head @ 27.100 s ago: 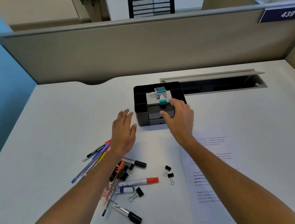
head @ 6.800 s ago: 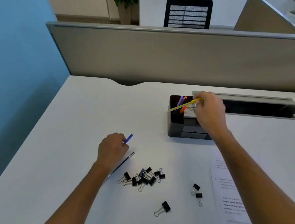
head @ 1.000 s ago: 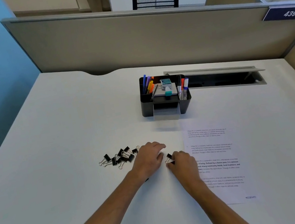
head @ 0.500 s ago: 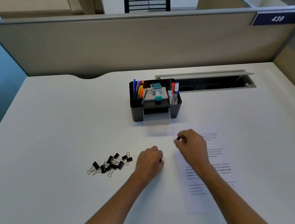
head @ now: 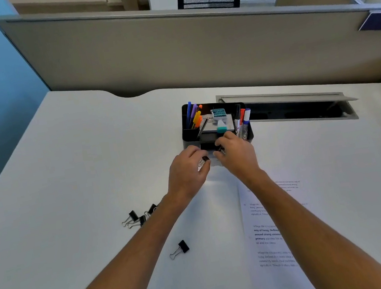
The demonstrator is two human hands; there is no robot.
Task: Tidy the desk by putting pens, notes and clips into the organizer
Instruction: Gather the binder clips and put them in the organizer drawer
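Observation:
The black organizer stands mid-desk with coloured pens in its left slot and markers in its right. Both hands are at its front, over the pulled-out drawer. My left hand is closed on a black binder clip. My right hand pinches another binder clip right at the drawer opening. A small heap of binder clips lies left of my left forearm, partly hidden by it. One lone clip lies nearer to me.
A printed paper sheet lies under my right forearm. A teal-capped item and a patterned block rest on top of the organizer. An open cable tray runs behind it. A grey partition borders the far edge.
Both hands moved forward from the desk near the clip heap to the organizer's drawer, each carrying a binder clip. The head has moved closer to the organizer.

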